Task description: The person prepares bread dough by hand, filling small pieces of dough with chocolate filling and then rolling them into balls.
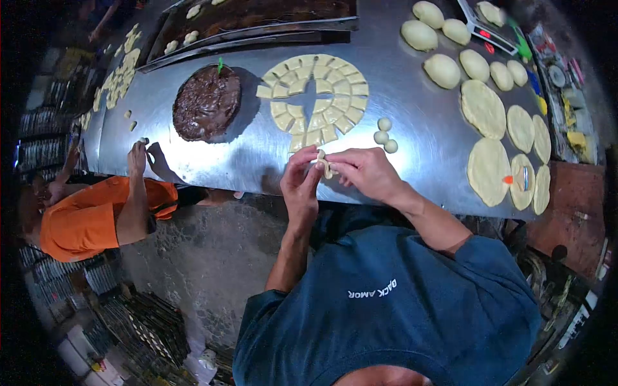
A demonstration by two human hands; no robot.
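Head view is showing the bare left hand point(301, 185) and bare right hand point(365, 170) pinching a small, irregular, pale-yellow dough piece point(327, 172) between narrowed fingertips, over the near edge of the silvery metal table point(425, 170). Being dough, it is likely handling as light, pliable, slightly tacky and easily torn; its outer edges are probably offering the safest hold.

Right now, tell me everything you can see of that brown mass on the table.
The brown mass is dark, glossy and roughly round, with an uneven surface that looks like thick paste. A slim bright-green piece sticks up at its far edge. It sits on the metal table, left of the cut dough and apart from it. I can't tell whether a dish lies underneath.
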